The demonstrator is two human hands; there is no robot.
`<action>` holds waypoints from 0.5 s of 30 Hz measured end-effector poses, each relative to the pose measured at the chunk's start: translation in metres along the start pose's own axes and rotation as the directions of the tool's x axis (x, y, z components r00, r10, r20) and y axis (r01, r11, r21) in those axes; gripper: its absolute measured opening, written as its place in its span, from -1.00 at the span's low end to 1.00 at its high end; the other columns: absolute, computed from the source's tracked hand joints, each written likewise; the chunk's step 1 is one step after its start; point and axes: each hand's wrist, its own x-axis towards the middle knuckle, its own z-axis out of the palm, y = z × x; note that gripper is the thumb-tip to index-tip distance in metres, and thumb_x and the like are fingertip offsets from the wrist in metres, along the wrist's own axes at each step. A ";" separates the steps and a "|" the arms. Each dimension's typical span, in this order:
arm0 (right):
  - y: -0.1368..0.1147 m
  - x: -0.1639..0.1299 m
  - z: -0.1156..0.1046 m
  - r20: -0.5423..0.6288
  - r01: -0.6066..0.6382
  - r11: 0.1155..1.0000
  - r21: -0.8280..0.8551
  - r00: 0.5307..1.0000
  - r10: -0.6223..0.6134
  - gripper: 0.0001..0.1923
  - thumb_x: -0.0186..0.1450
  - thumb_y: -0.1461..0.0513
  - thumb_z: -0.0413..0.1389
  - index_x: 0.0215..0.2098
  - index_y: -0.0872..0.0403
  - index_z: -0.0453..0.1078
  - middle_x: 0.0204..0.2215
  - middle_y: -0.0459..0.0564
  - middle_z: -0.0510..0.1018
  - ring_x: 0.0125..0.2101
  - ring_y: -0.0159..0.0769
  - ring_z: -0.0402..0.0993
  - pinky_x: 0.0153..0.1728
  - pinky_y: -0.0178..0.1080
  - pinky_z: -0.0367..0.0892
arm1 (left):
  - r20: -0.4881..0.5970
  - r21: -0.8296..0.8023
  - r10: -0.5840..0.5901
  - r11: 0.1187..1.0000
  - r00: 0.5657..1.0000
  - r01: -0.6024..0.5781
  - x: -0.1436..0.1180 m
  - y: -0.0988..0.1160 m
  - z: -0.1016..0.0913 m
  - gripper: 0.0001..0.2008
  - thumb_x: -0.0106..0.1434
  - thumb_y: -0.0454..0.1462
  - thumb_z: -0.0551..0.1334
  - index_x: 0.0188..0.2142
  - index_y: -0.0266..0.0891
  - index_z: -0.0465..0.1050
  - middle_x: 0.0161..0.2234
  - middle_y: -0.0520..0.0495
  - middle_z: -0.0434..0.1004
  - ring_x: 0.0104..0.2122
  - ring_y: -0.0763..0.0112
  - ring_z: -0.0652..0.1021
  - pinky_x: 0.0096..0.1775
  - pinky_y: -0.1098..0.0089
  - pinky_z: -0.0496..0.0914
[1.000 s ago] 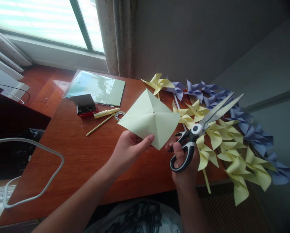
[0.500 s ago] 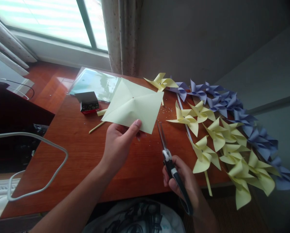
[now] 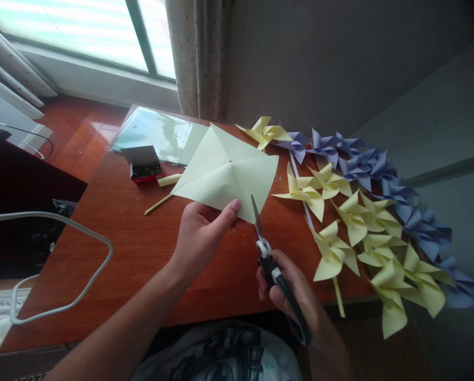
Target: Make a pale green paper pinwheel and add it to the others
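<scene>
- Paper square [image 3: 225,182], pale yellow-green, is held up above the wooden table [image 3: 134,264], one corner toward the person; creases meet at a small dark mark in its middle.
- Left hand [image 3: 205,227] pinches the near edge, thumb flat on top, fingers curled beneath and partly hidden.
- Right hand [image 3: 290,288] has its fingers wrapped around the handles of the scissors [image 3: 269,259]; how they sit in the loops cannot be told.
- One blade overlaps the near corner, just beside the left thumb; whether the other lies underneath is unclear.
- Good cutting here probably means lining the blades up with the corner crease, keeping the paper taut, moving the thumb well aside and stopping short of the middle mark.
- Yellow pinwheels [image 3: 334,254] and purple pinwheels [image 3: 423,222] lie to the right; a small open box [image 3: 146,179] stands left.
</scene>
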 end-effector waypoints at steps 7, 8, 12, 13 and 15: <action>-0.009 -0.001 0.002 0.023 -0.024 0.999 -0.027 0.999 0.025 -0.42 0.21 -0.23 0.24 -0.14 0.04 0.29 -0.36 -0.10 0.37 -0.37 -0.32 0.28 -0.28 -0.24 0.19 | 0.032 0.000 0.005 1.000 0.999 -0.005 -0.001 0.002 0.000 -0.81 0.24 -0.22 0.41 -0.43 -0.29 0.58 -0.54 0.00 0.63 -0.55 0.50 0.54 -0.48 0.54 0.40; -0.009 -0.001 0.002 0.018 -0.029 0.999 -0.029 0.999 0.030 -0.42 0.21 -0.22 0.24 -0.13 0.04 0.30 -0.36 -0.10 0.37 -0.37 -0.32 0.29 -0.27 -0.23 0.19 | 0.044 -0.005 0.004 1.000 0.999 -0.004 -0.001 0.003 0.000 -0.82 0.25 -0.22 0.41 -0.43 -0.29 0.58 -0.54 0.01 0.62 -0.55 0.51 0.54 -0.47 0.55 0.40; -0.011 0.001 0.002 0.016 -0.035 0.999 -0.034 0.999 0.036 -0.42 0.22 -0.22 0.23 -0.12 0.04 0.29 -0.35 -0.10 0.38 -0.36 -0.32 0.28 -0.26 -0.23 0.21 | 0.079 -0.014 0.004 1.000 0.997 -0.003 -0.002 0.006 0.001 -0.84 0.25 -0.25 0.40 -0.42 -0.29 0.58 -0.57 0.05 0.59 -0.56 0.52 0.54 -0.48 0.57 0.40; -0.011 0.001 0.002 0.015 -0.035 0.999 -0.032 0.999 0.035 -0.42 0.22 -0.22 0.23 -0.12 0.04 0.29 -0.35 -0.10 0.37 -0.36 -0.32 0.28 -0.26 -0.23 0.21 | 0.087 -0.015 0.005 1.000 0.996 -0.004 -0.002 0.006 0.002 -0.84 0.25 -0.26 0.40 -0.42 -0.29 0.57 -0.57 0.05 0.58 -0.56 0.53 0.54 -0.49 0.57 0.39; -0.011 0.001 0.003 0.010 -0.036 0.999 -0.028 0.999 0.036 -0.42 0.22 -0.22 0.24 -0.12 0.04 0.29 -0.35 -0.10 0.37 -0.36 -0.31 0.28 -0.27 -0.23 0.21 | 0.102 -0.014 0.005 1.000 0.995 -0.004 -0.001 0.006 0.002 -0.83 0.25 -0.26 0.40 -0.44 -0.30 0.57 -0.58 0.06 0.57 -0.56 0.54 0.53 -0.50 0.58 0.38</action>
